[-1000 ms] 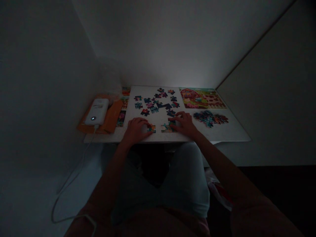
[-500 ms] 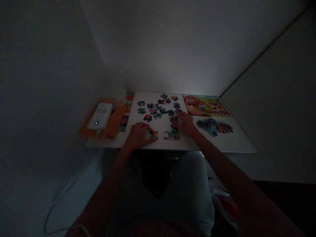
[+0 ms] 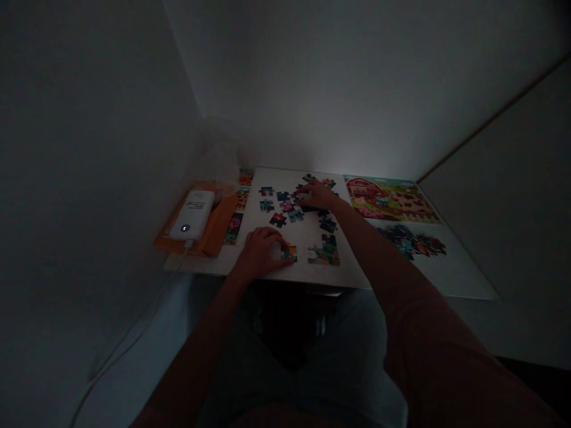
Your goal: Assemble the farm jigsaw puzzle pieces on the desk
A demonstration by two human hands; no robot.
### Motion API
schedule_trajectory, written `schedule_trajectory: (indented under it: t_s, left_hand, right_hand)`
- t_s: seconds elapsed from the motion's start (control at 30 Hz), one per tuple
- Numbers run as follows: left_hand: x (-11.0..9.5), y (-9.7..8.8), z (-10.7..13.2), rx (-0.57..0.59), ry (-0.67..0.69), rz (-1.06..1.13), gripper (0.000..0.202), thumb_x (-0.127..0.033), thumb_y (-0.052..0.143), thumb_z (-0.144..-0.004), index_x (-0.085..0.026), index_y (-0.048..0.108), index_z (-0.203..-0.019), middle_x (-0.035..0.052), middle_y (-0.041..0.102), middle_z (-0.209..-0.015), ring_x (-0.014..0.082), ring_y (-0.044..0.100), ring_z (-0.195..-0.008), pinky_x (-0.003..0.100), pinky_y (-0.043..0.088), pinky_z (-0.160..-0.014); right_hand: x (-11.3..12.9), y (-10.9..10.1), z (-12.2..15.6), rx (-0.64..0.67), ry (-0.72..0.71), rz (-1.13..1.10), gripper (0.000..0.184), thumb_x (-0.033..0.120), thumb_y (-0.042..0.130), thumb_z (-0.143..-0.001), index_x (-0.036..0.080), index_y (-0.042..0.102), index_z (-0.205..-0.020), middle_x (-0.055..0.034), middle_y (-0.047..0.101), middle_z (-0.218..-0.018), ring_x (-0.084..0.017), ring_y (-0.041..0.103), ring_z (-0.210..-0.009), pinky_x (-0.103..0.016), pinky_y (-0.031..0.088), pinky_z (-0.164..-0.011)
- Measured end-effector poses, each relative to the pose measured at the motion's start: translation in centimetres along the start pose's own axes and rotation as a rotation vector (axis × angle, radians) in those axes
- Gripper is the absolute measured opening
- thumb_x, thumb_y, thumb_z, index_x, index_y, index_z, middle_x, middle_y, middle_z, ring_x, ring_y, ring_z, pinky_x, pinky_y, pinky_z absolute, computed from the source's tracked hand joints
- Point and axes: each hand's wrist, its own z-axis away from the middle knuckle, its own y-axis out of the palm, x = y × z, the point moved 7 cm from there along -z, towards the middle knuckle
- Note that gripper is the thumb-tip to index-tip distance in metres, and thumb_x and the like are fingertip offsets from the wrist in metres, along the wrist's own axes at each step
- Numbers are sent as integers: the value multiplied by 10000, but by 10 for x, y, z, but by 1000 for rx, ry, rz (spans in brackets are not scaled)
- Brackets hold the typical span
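The scene is very dim. My left hand [image 3: 262,249] rests near the front edge of a small white table [image 3: 446,273], fingers curled on a small orange and blue puzzle piece [image 3: 289,254]. A joined cluster of pieces [image 3: 325,252] lies just right of it. My right hand [image 3: 317,195] is stretched to the back of the table, fingers down among several loose puzzle pieces [image 3: 285,205]; whether it grips one is hidden.
A farm picture sheet [image 3: 392,199] lies at the back right, with a heap of pieces [image 3: 413,241] in front of it. A white power bank [image 3: 193,215] with a cable sits on an orange envelope [image 3: 216,229] at the left. Walls close in on both sides.
My right hand has moved from the joined cluster near the front edge to the loose pieces at the back. My left hand has stayed on its piece. The camera has shifted.
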Motion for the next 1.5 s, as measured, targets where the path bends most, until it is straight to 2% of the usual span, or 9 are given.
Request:
schedule_trajectory:
  t_s: [0.3,0.47,0.6,0.77,1.03,1.17,1.3,1.4,1.5]
  left_hand:
    - [-1,0,0,2,-5,-16,415,-478,1047,-850,-290,837,-1155,83,759,-1403,363,661,-1419,604,468,-1260]
    - [0,1,0,-5,-5,-18,410,-445,1059,-834,-298,833,-1143,74,759,-1373,357,660,-1398,584,484,-1250]
    - [0,0,0,-9,-6,-15,413,-466,1053,-841,-288,836,-1143,82,755,-1377,360,660,-1391,582,487,-1241]
    - [0,1,-1,-3,-18,-21,399,-473,1039,-854,-297,834,-1147,72,760,-1373,359,661,-1389,591,486,-1232]
    - [-1,0,-1,-12,-19,-26,370,-472,1017,-865,-299,845,-1143,71,768,-1361,357,666,-1377,595,500,-1235]
    - [0,0,-1,-16,-7,-31,384,-480,1022,-858,-298,842,-1144,67,764,-1352,355,668,-1369,593,505,-1225]
    - [-1,0,-2,-8,-10,-43,381,-474,1026,-856,-307,841,-1144,69,762,-1367,356,656,-1394,584,497,-1226]
    - [0,0,-3,-5,-25,-38,380,-472,1021,-869,-315,847,-1168,71,759,-1397,356,636,-1421,587,470,-1245]
    - [1,3,-4,8,-20,-36,376,-481,1015,-879,-322,854,-1178,70,756,-1408,357,629,-1427,592,455,-1244]
  right_hand:
    - [3,-2,-7,-85,-19,-109,490,433,970,-863,190,848,-1271,-236,743,-1480,-478,674,-1426,-723,480,-1239]
    - [10,-1,-3,-99,-35,-187,564,414,900,-894,197,749,-1393,-164,810,-1286,-378,767,-1200,-617,517,-1188]
    - [13,-2,-1,-123,-1,-117,643,448,918,-890,209,757,-1465,-221,731,-1479,-466,665,-1422,-699,444,-1263]
    - [11,-2,-1,-87,104,-30,492,490,899,-923,222,838,-1331,-233,622,-1628,-500,567,-1543,-724,425,-1299]
    - [18,-7,-4,-91,130,-123,494,434,930,-840,219,751,-1248,-177,814,-1254,-427,744,-1245,-697,492,-1191]
    - [30,-18,2,-154,71,-189,396,402,746,-969,217,700,-1317,-149,820,-1197,-336,772,-1149,-593,509,-1183]
    - [39,-31,35,-191,-32,-367,461,592,665,-1019,230,695,-1303,-153,802,-1251,-286,763,-1075,-445,615,-985]
    - [44,-30,86,-196,-58,-568,638,748,736,-951,251,690,-1348,-134,792,-1263,-264,766,-971,-424,646,-877]
    - [52,-19,145,-219,2,-621,550,745,749,-957,264,734,-1223,-108,814,-1223,-269,781,-984,-444,664,-906]
